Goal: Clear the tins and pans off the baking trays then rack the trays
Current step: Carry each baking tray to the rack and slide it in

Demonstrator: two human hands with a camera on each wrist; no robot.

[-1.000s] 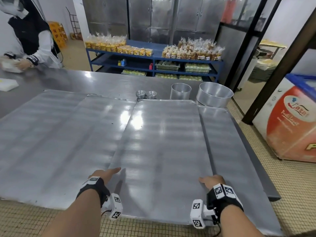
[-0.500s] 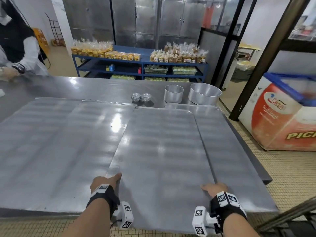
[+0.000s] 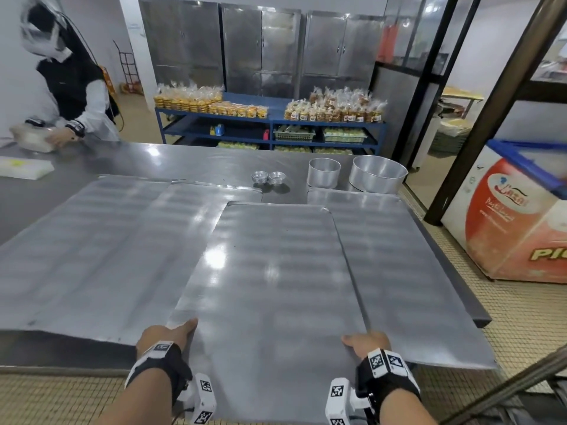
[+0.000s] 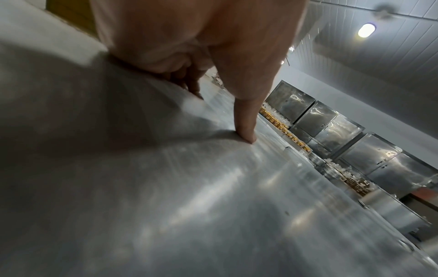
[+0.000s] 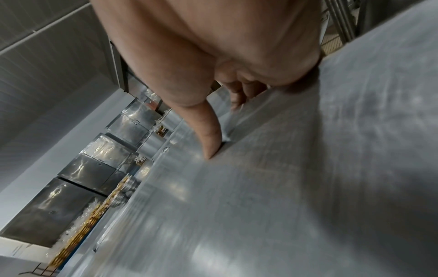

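A large bare baking tray [image 3: 276, 286] sticks out over the table's near edge, on top of its neighbours. My left hand [image 3: 167, 332] grips its near left corner, thumb on top [image 4: 246, 131] and fingers curled under the rim. At the near right corner my right hand [image 3: 365, 340] holds the tray the same way, thumb pressed on the sheet [image 5: 208, 142]. More trays lie to the left [image 3: 92, 246] and right [image 3: 414, 271]. Two stacks of small tins [image 3: 268, 177] and two round pans [image 3: 323, 172] [image 3: 379, 173] stand on the table behind the trays.
A steel table [image 3: 196, 162] carries everything. Another person [image 3: 76, 93] works at its far left corner beside a white packet [image 3: 23, 168]. A blue shelf of bagged goods [image 3: 270, 118] stands behind. A chest freezer [image 3: 515, 219] and a dark post [image 3: 491, 108] are on the right.
The middle tray has slid toward me, off the table's near edge; its far edge is now well short of the tins. Both hands kept their hold on the near corners.
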